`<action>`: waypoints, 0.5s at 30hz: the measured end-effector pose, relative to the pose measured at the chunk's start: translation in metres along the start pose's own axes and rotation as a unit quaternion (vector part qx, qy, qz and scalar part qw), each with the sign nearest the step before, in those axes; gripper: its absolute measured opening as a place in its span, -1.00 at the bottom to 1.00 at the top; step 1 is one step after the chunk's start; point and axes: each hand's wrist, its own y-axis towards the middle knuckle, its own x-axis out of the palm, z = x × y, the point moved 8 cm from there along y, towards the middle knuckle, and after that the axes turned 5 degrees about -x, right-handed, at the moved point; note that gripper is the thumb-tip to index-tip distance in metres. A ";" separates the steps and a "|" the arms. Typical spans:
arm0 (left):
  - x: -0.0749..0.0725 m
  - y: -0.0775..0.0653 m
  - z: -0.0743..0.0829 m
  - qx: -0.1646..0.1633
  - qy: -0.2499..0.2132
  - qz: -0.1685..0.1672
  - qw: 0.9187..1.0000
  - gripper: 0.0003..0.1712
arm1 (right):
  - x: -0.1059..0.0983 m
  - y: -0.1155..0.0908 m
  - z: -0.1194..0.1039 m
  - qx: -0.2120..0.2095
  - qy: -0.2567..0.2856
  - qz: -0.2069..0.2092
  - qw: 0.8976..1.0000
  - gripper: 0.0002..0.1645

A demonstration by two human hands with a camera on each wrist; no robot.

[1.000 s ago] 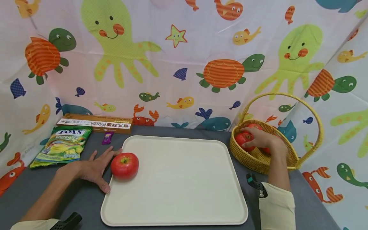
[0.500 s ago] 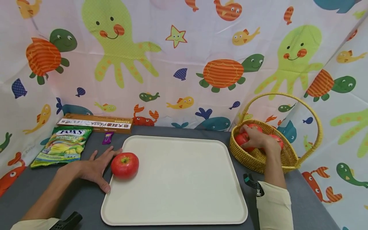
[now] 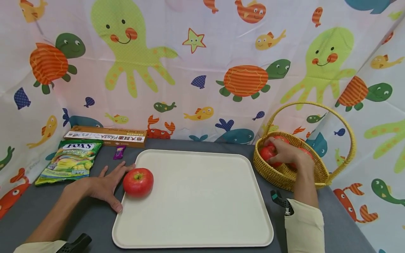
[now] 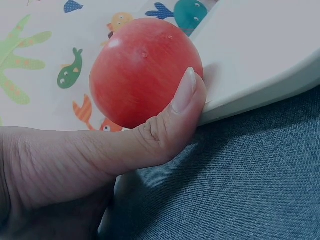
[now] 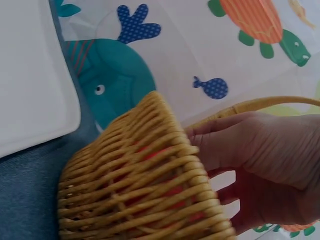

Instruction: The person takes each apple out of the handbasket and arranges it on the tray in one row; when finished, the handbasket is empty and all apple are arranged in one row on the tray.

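Note:
A red apple (image 3: 138,182) sits on the left side of a cream tray (image 3: 202,203). My left hand (image 3: 102,186) lies spread at the tray's left edge, its thumb on the rim, beside the apple. In the left wrist view the thumb (image 4: 185,100) overlaps this apple (image 4: 140,70). My right hand (image 3: 289,153) reaches into a yellow wicker basket (image 3: 272,175), fingers and thumb curled round a red apple (image 3: 267,154). More red apples lie in the basket, partly covered by the hand. In the right wrist view the woven wall (image 5: 135,185) hides the fingertips.
Behind the left hand lie a green snack bag (image 3: 69,160), a small purple packet (image 3: 119,152) and a long brown pasta box (image 3: 105,136). The basket's tall handle (image 3: 349,137) arches over its right side. A printed sea-animal cloth (image 3: 196,95) backs the grey table.
The right hand has shifted slightly within the basket, left and then back right, staying at the same apple. The left hand and the tray apple have kept their places.

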 end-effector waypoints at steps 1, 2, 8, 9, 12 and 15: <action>0.000 0.000 0.000 0.000 0.000 0.000 1.000 0.65 | -0.003 -0.002 -0.002 -0.003 0.001 0.010 1.000 -0.21; 0.000 0.002 -0.003 -0.003 0.003 0.003 1.000 0.65 | -0.007 -0.004 -0.003 -0.008 -0.001 0.020 1.000 -0.21; 0.000 0.002 -0.005 0.000 0.002 0.004 1.000 0.66 | -0.025 -0.017 -0.014 -0.008 0.001 0.065 0.998 -0.23; -0.001 0.000 -0.002 0.004 0.000 0.001 1.000 0.66 | -0.027 -0.019 -0.016 -0.006 0.003 0.069 0.998 -0.24; -0.001 0.000 -0.002 0.004 0.004 0.002 1.000 0.66 | -0.032 -0.024 -0.022 -0.005 0.001 0.075 0.997 -0.23; 0.000 0.001 -0.001 0.003 0.005 0.003 1.000 0.66 | -0.037 -0.029 -0.030 -0.011 -0.004 0.078 0.997 -0.21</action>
